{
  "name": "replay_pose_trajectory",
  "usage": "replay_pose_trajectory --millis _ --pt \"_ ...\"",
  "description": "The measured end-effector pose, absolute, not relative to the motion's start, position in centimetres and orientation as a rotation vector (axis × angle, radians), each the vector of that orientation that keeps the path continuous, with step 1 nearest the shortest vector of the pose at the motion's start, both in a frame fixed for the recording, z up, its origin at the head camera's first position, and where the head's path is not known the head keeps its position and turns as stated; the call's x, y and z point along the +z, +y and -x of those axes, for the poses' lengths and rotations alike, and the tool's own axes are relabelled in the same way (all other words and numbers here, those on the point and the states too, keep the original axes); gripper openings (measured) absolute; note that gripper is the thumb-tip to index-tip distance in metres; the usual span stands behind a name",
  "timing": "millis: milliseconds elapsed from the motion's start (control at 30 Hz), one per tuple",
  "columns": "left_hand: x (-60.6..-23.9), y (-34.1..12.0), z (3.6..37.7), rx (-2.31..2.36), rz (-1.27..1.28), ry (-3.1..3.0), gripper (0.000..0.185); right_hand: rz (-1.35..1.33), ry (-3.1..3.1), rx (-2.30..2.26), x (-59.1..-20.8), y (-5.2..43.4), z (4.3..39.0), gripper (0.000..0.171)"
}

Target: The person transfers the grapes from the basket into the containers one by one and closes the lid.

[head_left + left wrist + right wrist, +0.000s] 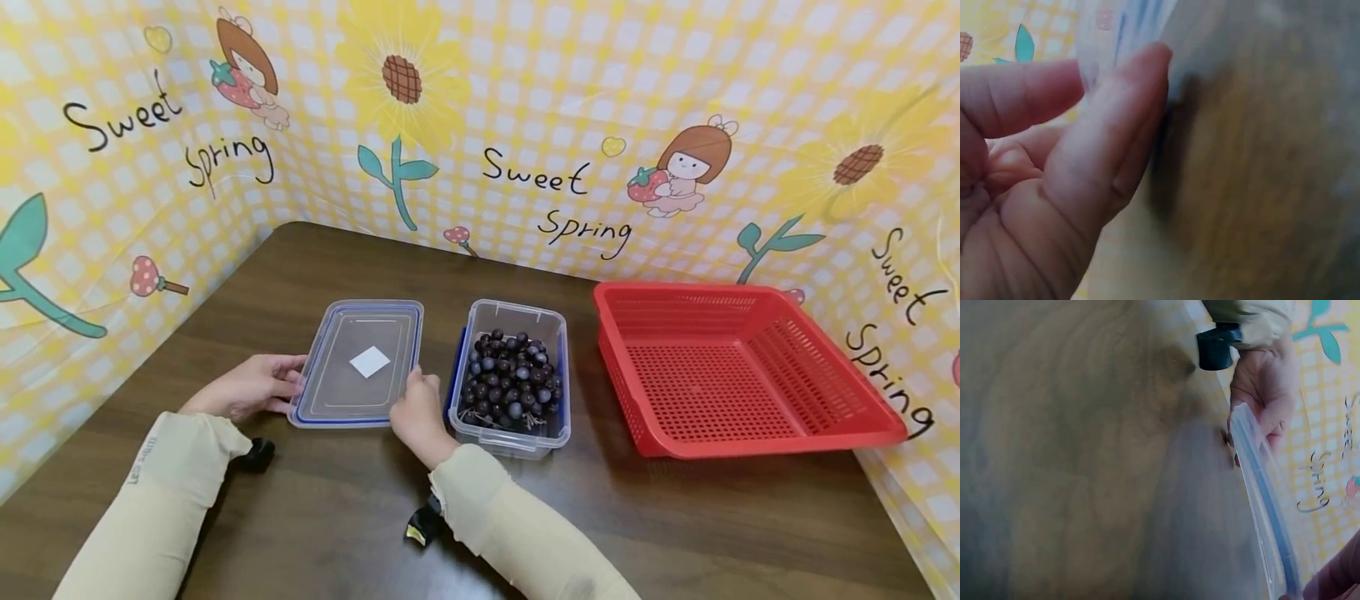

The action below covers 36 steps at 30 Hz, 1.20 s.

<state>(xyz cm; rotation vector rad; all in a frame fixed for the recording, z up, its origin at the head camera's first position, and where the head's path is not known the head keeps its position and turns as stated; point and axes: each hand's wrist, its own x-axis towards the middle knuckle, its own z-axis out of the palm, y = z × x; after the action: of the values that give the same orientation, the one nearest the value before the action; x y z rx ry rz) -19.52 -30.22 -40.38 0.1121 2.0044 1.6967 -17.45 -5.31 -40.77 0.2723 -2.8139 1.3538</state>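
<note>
Lid (360, 364) of clear plastic with a blue seal, lying flat on the brown table (315, 517) left of centre in the head view, a white square label at its middle. The left hand (251, 386) grips the lid's left edge, fingers curled against the rim; the right hand (417, 414) pinches its right edge, thumb and fingers closed on the rim. Just beside it to the right stands the matching clear box (512, 377), uncovered and filled with dark grapes (512, 375). Further right, apart from the box, a red slotted basket (750, 367) sits with nothing in it. A yellow printed screen (525, 125) encloses the table on three sides. Judged from this layout, the box is already uncovered and the lid set beside it; the grapes remain in the box and none has reached the basket, so most of the handling appears undone.
</note>
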Motion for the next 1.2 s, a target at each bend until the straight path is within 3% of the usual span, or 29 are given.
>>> replay_pose_trajectory --millis 167,467,767,1033,1200 --pt "-39.6 -30.6 19.7 1.681 -0.163 2.042 0.065 -0.323 -2.735 1.332 -40.1 -5.3 17.3 0.048" --pt "-37.1 -30.4 19.1 1.909 -0.214 2.039 0.061 -0.439 -2.687 1.462 -36.7 -3.9 16.6 0.054" --pt "-34.3 -25.7 19.0 2.14 -0.271 1.939 0.06 -0.482 -2.602 1.558 -33.6 1.0 16.7 0.057" --pt "-32.9 -20.8 18.9 2.141 -0.297 1.85 0.056 -0.38 -2.401 1.907 -32.8 6.6 17.1 0.043" --pt "-31.7 -18.5 18.6 2.106 -0.364 1.822 0.053 -0.361 -2.411 1.852 -32.8 9.8 18.2 0.055"
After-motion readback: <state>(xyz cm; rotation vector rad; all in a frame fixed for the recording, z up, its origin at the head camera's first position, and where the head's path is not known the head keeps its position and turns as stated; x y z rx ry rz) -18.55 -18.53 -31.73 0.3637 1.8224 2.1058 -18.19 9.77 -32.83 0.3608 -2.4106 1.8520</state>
